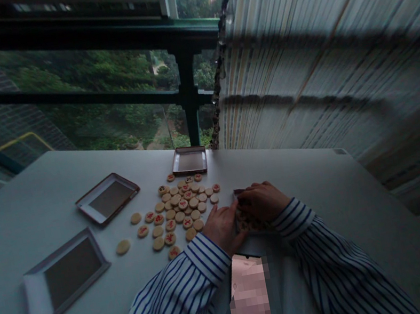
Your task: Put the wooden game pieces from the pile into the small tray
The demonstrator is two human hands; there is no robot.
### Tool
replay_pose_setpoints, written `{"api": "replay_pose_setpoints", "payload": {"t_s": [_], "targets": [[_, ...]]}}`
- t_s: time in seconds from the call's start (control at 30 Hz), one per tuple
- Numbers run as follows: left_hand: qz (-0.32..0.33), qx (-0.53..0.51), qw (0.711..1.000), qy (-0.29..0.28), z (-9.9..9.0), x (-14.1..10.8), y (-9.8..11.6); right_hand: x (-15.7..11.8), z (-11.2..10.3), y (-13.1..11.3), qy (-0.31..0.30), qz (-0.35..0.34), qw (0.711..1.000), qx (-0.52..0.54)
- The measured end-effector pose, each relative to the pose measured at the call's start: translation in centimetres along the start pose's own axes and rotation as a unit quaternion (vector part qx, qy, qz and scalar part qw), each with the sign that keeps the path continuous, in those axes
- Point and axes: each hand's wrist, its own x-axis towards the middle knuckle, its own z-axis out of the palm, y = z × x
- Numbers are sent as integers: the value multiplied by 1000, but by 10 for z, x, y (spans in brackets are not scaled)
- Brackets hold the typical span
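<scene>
Wooden Chinese chess pieces (183,204), several with red or black characters, lie in a loose heap on the white table. Right of the heap is a small shallow box (261,230) with more pieces in it, partly covered by my hands. My left hand (222,226) holds the box's left side, with the thumb near its front edge and a finger near the back corner. Over the box's back part, my right hand (263,200) is closed, fingers bent down and together. Whatever its fingertips hold is hidden.
Three shallow trays or lids stand on the white table (322,196): one at the back (191,171), one at back left (108,198), and a larger one at front left (68,279). A phone (250,290) lies between my forearms. Behind are a window and a curtain (297,55).
</scene>
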Motion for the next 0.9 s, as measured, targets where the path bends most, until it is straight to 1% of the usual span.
{"api": "replay_pose_setpoints", "payload": {"t_s": [0.2, 0.37, 0.47, 0.6, 0.73, 0.9], "targets": [[7, -4, 1000, 10, 2, -1, -1, -1, -5, 0, -17, 1, 1000, 1], [-2, -5, 1000, 3, 0, -1, -1, -2, -7, 0, -29, -6, 1000, 2], [2, -2, 1000, -3, 0, 0, -1, -1, -5, 1, -24, -10, 1000, 10], [4, 1, 1000, 4, 2, 0, -2, -1, -1, 2, -1, -13, 1000, 18], [6, -5, 1000, 10, 2, 0, -2, -2, -1, 2, -14, -14, 1000, 15], [4, -5, 1000, 4, 0, 0, -1, -2, -4, 2, -16, -18, 999, 22]]}}
